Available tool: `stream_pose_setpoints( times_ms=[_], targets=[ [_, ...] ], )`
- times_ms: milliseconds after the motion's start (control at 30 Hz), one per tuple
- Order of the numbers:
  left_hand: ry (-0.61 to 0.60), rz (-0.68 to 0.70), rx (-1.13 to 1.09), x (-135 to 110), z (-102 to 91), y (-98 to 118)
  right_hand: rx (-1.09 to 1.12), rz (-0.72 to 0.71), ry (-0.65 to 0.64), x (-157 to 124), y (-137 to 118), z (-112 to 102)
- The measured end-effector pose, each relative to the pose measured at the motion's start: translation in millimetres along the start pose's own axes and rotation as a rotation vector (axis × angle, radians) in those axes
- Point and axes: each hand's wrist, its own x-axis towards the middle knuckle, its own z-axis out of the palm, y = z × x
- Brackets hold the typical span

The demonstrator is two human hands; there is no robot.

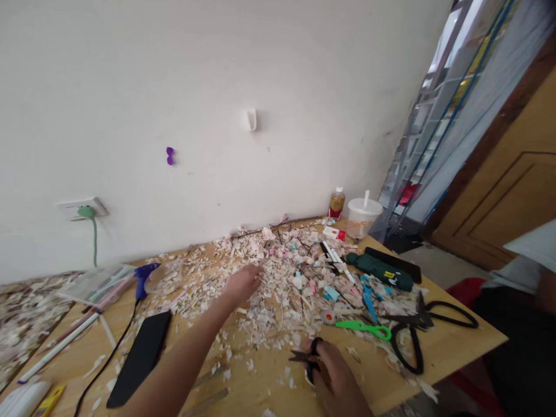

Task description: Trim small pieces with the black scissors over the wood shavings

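My left hand [244, 282] reaches into a wide pile of pale paper-like scraps [256, 315] on the wooden table. Its fingers are drawn together at the scraps; whatever they pinch is too small to make out. Near the front edge, my right hand [334, 379] has its fingers through the black loops of small scissors [299, 356], whose blades point left, slightly apart. Pink and white artificial flowers [268, 234] on dark stems lie among the scraps toward the wall. Beside the right hand are a green plastic tool [362, 328] and a roll of tape [328, 317].
Large black-handled scissors [421, 318] and a dark green umbrella [382, 272] lie at right. A lidded cup [362, 217] and a bottle [336, 204] stand by the wall. Leftward are a blue glue gun [143, 280] and a black phone [141, 356]. A person [516, 313] sits at right.
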Motion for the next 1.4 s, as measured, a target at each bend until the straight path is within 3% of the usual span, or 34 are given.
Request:
stream_pose_setpoints(
  times_ms=[100, 200, 300, 433, 600, 767, 867, 1000, 1100, 1233, 1300, 1400],
  targets=[
    [-0.108, 0.04, 0.093, -4, 27.7, 12, -0.04, -0.017, 0.041, 0, 6, -1],
    [-0.077, 0.006, 0.124, -5, 35.8, 12, -0.104, -0.066, 0.061, 2, 17, 5],
    [-0.004, -0.071, 0.152, -8, 27.6, 4, -0.141, -0.114, -0.036, 7, 20, 11],
    [0.067, -0.091, 0.218, -19, 10.6, -9, -0.11, -0.06, -0.159, 12, 6, 13],
    [0.161, -0.186, 0.187, -44, -2.4, -24, -0.033, -0.01, -0.119, 8, -7, 10],
    [0.199, -0.23, 0.203, -74, -0.8, -50, -0.046, 0.039, -0.129, 6, -7, 9],
    [0.19, -0.202, 0.09, -89, 1.8, -65, -0.068, 0.057, -0.143, 7, -8, 9],
    [0.307, -0.209, -0.015, -100, -6.2, -84, -0.088, 0.041, -0.169, 7, -6, 10],
    [0.383, -0.305, 0.043, -99, -15.3, -104, -0.11, 0.013, -0.177, 5, -2, 12],
    [0.327, -0.422, 0.135, -86, -13.4, -127, -0.159, -0.047, -0.177, 2, 10, 15],
    [0.299, -0.425, 0.073, -76, -7.7, -130, -0.185, -0.084, -0.156, 2, 17, 18],
    [0.348, -0.423, -0.076, -56, -5.9, -129, -0.22, -0.142, -0.11, 2, 22, 22]
  ],
)
